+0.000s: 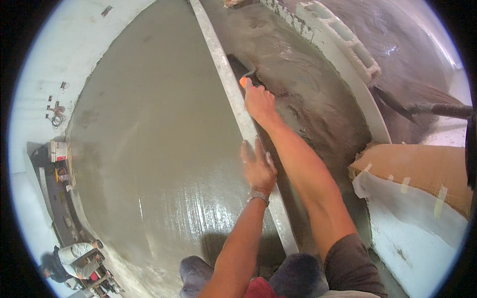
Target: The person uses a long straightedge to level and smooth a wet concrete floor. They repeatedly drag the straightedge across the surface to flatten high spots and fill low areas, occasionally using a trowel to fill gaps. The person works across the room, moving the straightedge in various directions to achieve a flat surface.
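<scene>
A long pale straightedge (pixel 216 54) runs diagonally over wet grey screed (pixel 139 124), which is smooth on its left side and rougher and darker on its right. My right hand (pixel 259 102) grips the orange handle (pixel 243 81) of a trowel, whose dark blade (pixel 237 64) lies in the screed along the straightedge's right edge. My left hand (pixel 259 169) rests on the straightedge lower down, fingers stretched and apart, a metal watch band at its wrist.
A low wall (pixel 365 107) bearing concrete blocks (pixel 343 39) runs along the right, near a cardboard-covered surface (pixel 407 164) and a dark pipe (pixel 437 109). A white bucket (pixel 58 150) stands by the left wall. Another person (pixel 72 260) is at the lower left.
</scene>
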`<state>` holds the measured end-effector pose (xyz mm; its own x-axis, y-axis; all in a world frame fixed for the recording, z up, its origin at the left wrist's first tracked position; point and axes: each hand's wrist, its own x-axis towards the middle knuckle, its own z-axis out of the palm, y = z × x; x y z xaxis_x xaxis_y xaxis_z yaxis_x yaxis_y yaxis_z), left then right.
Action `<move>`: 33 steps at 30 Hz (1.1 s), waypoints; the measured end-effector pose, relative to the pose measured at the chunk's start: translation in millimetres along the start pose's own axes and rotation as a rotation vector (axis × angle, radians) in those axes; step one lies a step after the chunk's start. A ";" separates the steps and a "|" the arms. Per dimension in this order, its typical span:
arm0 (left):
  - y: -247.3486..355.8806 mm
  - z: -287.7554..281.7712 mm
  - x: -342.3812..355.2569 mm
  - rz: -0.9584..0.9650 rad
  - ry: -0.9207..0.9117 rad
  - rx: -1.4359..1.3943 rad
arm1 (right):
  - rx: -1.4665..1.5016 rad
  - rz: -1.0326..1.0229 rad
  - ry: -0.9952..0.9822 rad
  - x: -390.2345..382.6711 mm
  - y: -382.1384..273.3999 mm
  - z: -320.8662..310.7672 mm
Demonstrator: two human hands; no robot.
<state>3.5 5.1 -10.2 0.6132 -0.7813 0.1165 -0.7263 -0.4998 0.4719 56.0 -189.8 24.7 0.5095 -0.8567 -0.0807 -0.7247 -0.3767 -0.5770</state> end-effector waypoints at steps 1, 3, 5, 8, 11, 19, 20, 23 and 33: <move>2.9 -0.7 -0.3 -0.020 -0.027 -0.013 | -0.007 -0.010 0.039 10.0 -1.6 2.6; 0.7 -0.7 -0.9 -0.020 -0.035 -0.023 | 0.019 0.017 0.043 33.5 -9.8 6.1; 2.8 -3.9 0.6 -0.032 -0.051 -0.009 | 0.094 0.054 0.044 59.1 -17.5 4.2; 1.2 -10.1 0.2 -0.063 -0.075 -0.027 | 0.154 0.109 0.038 93.5 -27.7 2.3; 5.4 -2.2 -1.0 -0.008 -0.040 -0.012 | 0.159 0.206 0.078 126.2 -13.1 -9.5; 2.4 -10.9 2.2 -0.063 -0.070 -0.054 | -0.011 -0.054 0.055 -18.6 25.3 -34.9; 3.4 -11.8 1.9 -0.066 -0.073 -0.051 | -0.057 -0.069 0.037 -44.3 30.8 -35.2; -0.7 -7.7 0.1 -0.046 -0.019 -0.023 | -0.170 -0.054 -0.055 -75.2 41.0 -36.5; 18.2 -5.1 -0.8 -0.045 -0.048 -0.055 | -0.110 0.082 -0.002 12.5 62.6 -52.2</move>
<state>-8.6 -1.4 2.8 0.6285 -0.7760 0.0529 -0.6793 -0.5145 0.5234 -7.2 -242.5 30.1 0.4475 -0.8855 -0.1254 -0.8102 -0.3421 -0.4759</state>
